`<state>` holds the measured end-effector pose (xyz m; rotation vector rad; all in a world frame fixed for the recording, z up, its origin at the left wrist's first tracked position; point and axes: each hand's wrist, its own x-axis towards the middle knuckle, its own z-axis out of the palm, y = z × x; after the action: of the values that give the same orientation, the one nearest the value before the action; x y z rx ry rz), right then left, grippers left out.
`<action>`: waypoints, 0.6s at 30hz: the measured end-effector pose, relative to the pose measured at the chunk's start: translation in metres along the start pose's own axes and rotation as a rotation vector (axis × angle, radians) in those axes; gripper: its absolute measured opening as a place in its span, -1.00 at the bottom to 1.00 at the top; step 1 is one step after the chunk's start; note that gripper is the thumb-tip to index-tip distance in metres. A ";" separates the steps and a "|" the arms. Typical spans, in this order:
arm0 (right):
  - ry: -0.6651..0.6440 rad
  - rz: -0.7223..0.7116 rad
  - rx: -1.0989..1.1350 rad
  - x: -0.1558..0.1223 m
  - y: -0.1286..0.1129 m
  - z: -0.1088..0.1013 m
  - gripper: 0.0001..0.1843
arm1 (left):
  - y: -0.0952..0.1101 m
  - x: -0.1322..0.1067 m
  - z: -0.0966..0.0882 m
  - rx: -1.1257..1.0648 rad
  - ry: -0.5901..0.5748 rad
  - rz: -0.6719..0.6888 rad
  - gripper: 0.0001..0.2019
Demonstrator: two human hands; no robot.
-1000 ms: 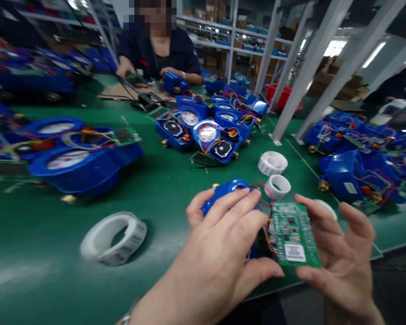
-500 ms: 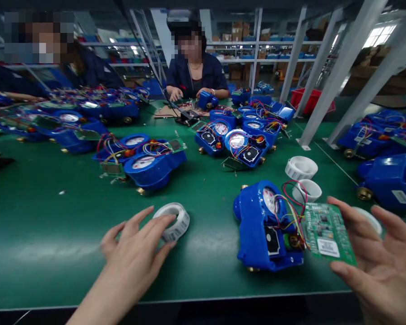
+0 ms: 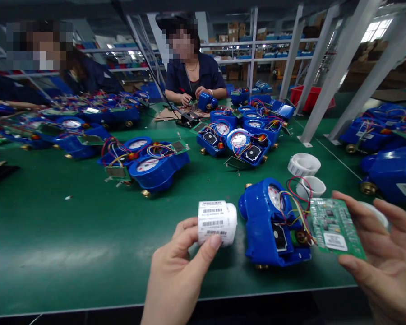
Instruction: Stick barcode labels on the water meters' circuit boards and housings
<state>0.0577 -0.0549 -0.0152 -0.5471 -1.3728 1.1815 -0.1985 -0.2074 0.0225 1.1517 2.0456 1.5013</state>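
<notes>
"Start at the left. What's there?"

"Beyond the left hand [image 3: 176, 266] and off to its left, a cluster of blue housings [image 3: 162, 169] on the green bench [image 3: 104, 243]. The hand itself holds a label roll [image 3: 214, 223], thumb on the near side, fingers behind."

"Is that new?"

"Yes. Half a second ago the roll lay on the bench under that hand; now it's lifted, with its printed face turned up. So both hands are occupied, and I'd judge labels and board are both ready to work with."

"And next along?"

"The blue meter [image 3: 262, 230], resting between the hands, touched by neither. Wires [image 3: 292, 201] run from it to the circuit board [image 3: 336, 212], which the right hand [image 3: 382, 253] pinches by its right edge, the other fingers spread."

"Any writing?"

"Rows of barcodes on the roll, with characters too small to read (no brand that I can make out, either). The board carries a white sticker [image 3: 336, 241], its print illegible. Beyond the board, a spare roll [image 3: 299, 170] shows barcode-like marks. Past the right hand, another blue housing [image 3: 389, 178] bears a pale label [image 3: 404, 190], also unreadable."
</notes>
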 end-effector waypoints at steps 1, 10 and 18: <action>0.000 -0.002 0.001 0.000 0.000 0.000 -0.05 | 0.001 0.000 0.003 -0.058 0.007 -0.016 -0.87; 0.004 0.010 0.022 0.001 -0.004 0.002 -0.10 | 0.005 -0.004 0.008 -0.176 -0.006 -0.076 -0.82; -0.061 -0.046 0.031 0.011 -0.003 0.009 -0.14 | -0.025 0.016 -0.013 0.571 0.167 0.335 -0.81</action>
<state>0.0477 -0.0499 -0.0054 -0.4581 -1.4093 1.1892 -0.2276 -0.2061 0.0073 1.6986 2.5990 1.2030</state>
